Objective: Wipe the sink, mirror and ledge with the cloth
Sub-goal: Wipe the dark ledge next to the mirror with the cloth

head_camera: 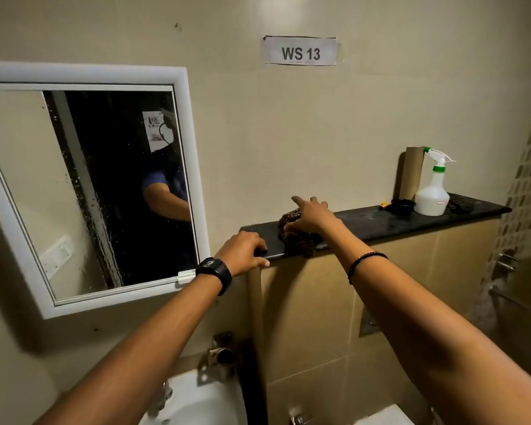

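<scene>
1 cloth, dark and crumpled, lies on the black ledge near its left end, with part of it hanging over the front edge. The right hand sits on top of it, bearing down with bent fingers while the index finger sticks out straight; the thumb is hidden. The left hand holds the ledge's left corner, fingers bent over the top and thumb under the lip, apparently as a brace. On the far right of the ledge, well apart from the cloth, stand 1 spray bottle, 1 cardboard tube behind it and 1 small dark dish just beside it. To the left hangs the mirror, its glass showing specks and streaks; below, the white sink and tap are partly in view. Assessment: the ledge step is in hand, at its left end. Whether the mirror and sink are done cannot be judged with confidence. The next move calls for steady downward pressure while drawing the cloth rightward along the ledge, and the 3 items there will need lifting or shifting to clean beneath them.
</scene>
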